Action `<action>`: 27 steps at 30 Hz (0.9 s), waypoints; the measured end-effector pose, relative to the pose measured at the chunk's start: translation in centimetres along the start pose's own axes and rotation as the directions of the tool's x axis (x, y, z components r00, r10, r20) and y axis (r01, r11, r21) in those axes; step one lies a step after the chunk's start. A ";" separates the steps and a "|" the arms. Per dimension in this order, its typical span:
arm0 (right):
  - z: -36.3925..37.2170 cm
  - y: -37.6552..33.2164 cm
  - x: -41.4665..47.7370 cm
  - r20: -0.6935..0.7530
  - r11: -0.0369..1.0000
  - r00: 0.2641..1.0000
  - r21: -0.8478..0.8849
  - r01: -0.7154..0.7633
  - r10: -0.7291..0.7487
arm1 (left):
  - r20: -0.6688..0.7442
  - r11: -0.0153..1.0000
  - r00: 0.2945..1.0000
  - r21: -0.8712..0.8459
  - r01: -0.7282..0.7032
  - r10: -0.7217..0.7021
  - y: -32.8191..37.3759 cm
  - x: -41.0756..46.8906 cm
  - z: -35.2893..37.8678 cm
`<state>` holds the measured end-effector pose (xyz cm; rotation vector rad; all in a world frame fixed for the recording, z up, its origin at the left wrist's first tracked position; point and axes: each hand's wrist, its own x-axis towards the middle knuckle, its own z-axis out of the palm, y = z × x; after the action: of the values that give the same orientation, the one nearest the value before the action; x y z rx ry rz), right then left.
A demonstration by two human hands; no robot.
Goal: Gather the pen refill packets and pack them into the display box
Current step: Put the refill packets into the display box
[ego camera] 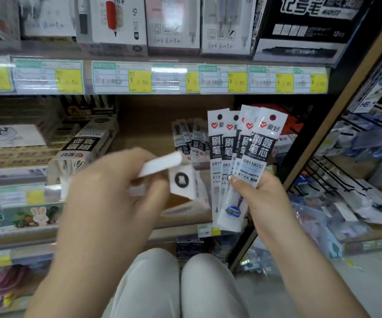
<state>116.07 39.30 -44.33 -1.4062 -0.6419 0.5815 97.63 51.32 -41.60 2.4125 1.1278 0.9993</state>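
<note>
The right hand (pixel 263 198) pinches four pen refill packets (pixel 255 152) by their lower halves, thumb across the front. They are fanned out and overlapping, with their long axes nearly upright and the hang-hole ends up, tipped slightly right. The left hand (pixel 116 187) curls its fingers round a small white display box (pixel 182 180), which is motion-blurred, just left of the fan. More packets (pixel 190 138) lean upright on the wooden shelf (pixel 144 134) behind; they are too blurred to count.
</note>
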 end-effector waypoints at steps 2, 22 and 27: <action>-0.5 0.6 -0.3 -0.063 1.000 0.998 -0.023 0.007 -0.008 | 0.123 0.990 0.983 -0.029 -0.136 0.139 3.8 -1.9 0.0; -1.3 -1.2 -3.6 0.294 0.705 0.900 0.561 -0.434 0.320 | 0.347 0.986 0.936 -0.164 -0.008 0.065 3.1 -2.5 8.9; -0.4 -0.9 -4.0 0.353 0.698 0.885 0.549 -0.459 0.305 | 0.354 0.984 0.933 -0.178 -0.003 0.066 3.2 -2.3 8.8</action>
<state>113.52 36.12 -43.74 -0.8328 -0.2758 1.1984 104.51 47.74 -47.24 2.3511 0.8342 0.6006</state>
